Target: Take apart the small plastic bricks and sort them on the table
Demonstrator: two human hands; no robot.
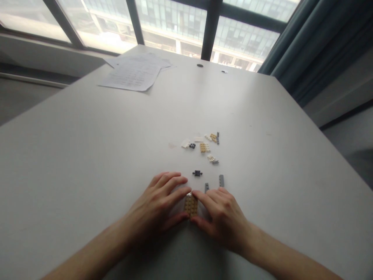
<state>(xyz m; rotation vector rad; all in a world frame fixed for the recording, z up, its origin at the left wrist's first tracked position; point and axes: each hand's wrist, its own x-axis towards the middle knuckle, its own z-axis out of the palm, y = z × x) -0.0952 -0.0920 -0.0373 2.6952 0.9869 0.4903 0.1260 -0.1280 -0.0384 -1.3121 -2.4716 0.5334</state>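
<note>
The left hand (157, 202) and the right hand (224, 208) meet over a tan plate (191, 206), low in the middle of the view. Each pinches it from its own side between thumb and index finger: the thumbs at the near end, the index fingertips at the far end. The left hand's other fingers are loosely extended above the surface (87, 155); the right hand's are curled. Rows of studs show on the plate's upper face.

Just beyond the right hand's knuckles lies a short grey brick (206, 187), partly hidden, and to its right a longer grey brick (222, 180). A dark connector (197, 173) with a knob at either end lies ahead of the plate. Farther off is a loose scatter: a black piece (192, 146), a yellow piece (203, 147) and white pieces (185, 143) among them. Papers (131, 74) overlap at the far left, near the window (171, 23).
</note>
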